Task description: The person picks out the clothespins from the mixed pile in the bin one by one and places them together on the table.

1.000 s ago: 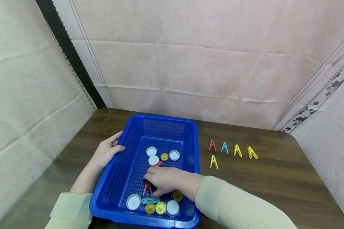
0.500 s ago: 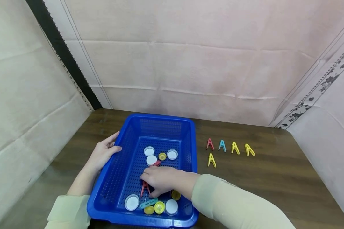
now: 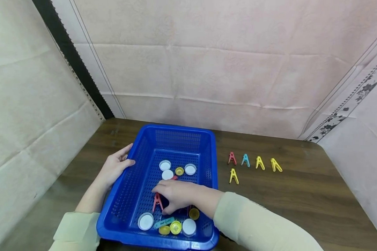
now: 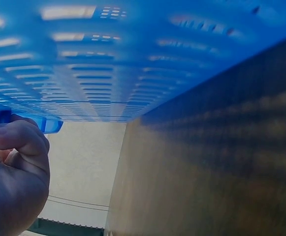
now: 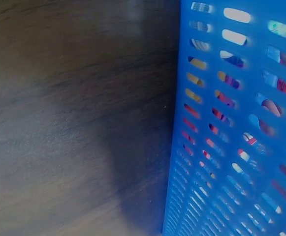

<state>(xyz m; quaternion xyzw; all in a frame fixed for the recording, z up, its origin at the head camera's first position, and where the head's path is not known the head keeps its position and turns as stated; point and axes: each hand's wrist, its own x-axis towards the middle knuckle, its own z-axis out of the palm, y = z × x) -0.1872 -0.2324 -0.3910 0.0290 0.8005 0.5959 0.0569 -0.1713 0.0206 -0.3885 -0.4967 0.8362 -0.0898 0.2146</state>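
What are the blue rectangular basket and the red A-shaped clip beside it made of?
Blue rectangular basket: probably glossy moulded plastic; its rim catches light, its walls are perforated. Red A-shaped clip: likely plastic, from its even, bright colour; finish too small to tell.

Over to the dark brown wood-grain table [image 3: 289,195], rounded at its far right corner, and straight to the big blue perforated plastic basket [image 3: 182,129], standing there long side running front to back. Just off to its right, look at this, a neat row from left to right: red clothespin [image 3: 232,159], light-blue clothespin [image 3: 245,160], yellow clothespin [image 3: 260,163], another yellow clothespin [image 3: 276,165]! And just below the red, close by but apart, a third yellow clothespin [image 3: 234,176].
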